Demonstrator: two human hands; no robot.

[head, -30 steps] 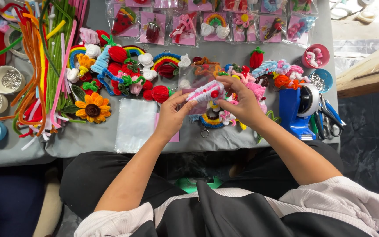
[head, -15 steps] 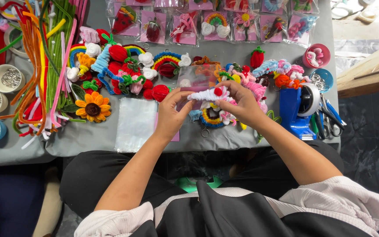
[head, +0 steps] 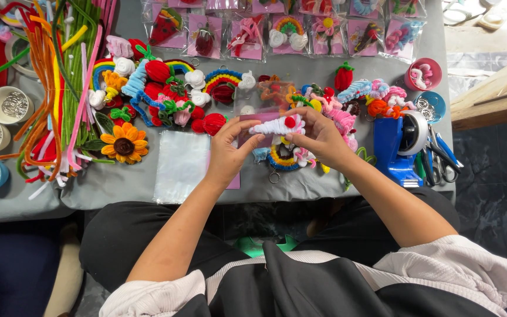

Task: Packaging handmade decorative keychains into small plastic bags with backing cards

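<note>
Both my hands meet over the middle of the grey table. My left hand [head: 230,148] grips a small clear bag with a pink card [head: 254,127] in it. My right hand [head: 318,136] holds a white fuzzy pipe-cleaner charm with a red ball [head: 277,124] at the bag's mouth. Under my right hand lies a rainbow charm with a metal ring [head: 279,162].
A stack of clear bags [head: 180,164] lies left of my hands. Fuzzy flowers and rainbows [head: 148,100], long pipe cleaners [head: 66,76] and small bowls [head: 7,105] fill the left. A blue tape dispenser [head: 400,147] and scissors [head: 438,158] stand right. Packed charms [head: 289,29] line the far edge.
My hands have dropped slightly toward me, and the white charm now lies level against the bag's pink card instead of tilted above it.
</note>
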